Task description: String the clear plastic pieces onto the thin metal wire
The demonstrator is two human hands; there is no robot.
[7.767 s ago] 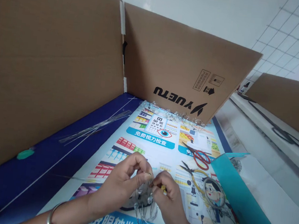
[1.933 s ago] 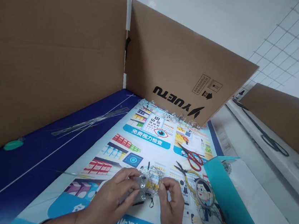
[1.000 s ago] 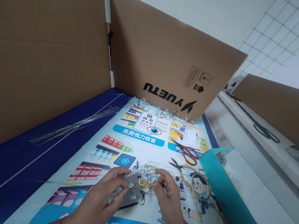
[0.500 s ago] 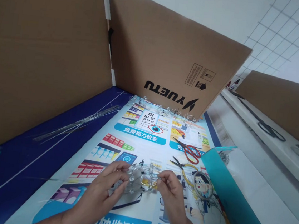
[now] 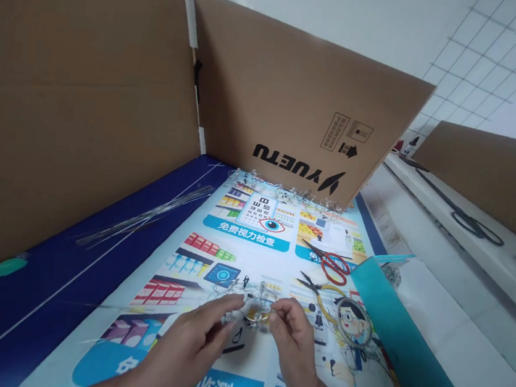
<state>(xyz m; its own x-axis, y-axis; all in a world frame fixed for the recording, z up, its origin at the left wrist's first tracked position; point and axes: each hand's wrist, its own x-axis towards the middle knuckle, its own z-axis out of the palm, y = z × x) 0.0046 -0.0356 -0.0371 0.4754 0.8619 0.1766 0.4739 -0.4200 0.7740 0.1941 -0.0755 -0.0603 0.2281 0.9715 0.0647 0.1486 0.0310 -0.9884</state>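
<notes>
My left hand (image 5: 197, 342) and my right hand (image 5: 293, 340) meet low in the middle of the view, over a printed poster (image 5: 252, 242). Between them they pinch a small tangle of thin wire with clear beads (image 5: 250, 298). The left fingers close on its left side, the right thumb and forefinger on its right end. Both hands hover just above the poster.
Red-handled scissors (image 5: 331, 263) and yellow-handled pliers (image 5: 322, 288) lie on the poster to the right. A teal folder (image 5: 402, 340) leans at the right. Straight wires (image 5: 144, 214) rest on the blue cloth (image 5: 41, 293) at left. Cardboard walls (image 5: 297, 98) stand behind, with clear beads (image 5: 286, 192) along their foot.
Over the frames the wire piece rose from below my hands to between my fingertips. My hands shifted slightly while the view swung; both keep their pinch on it.
</notes>
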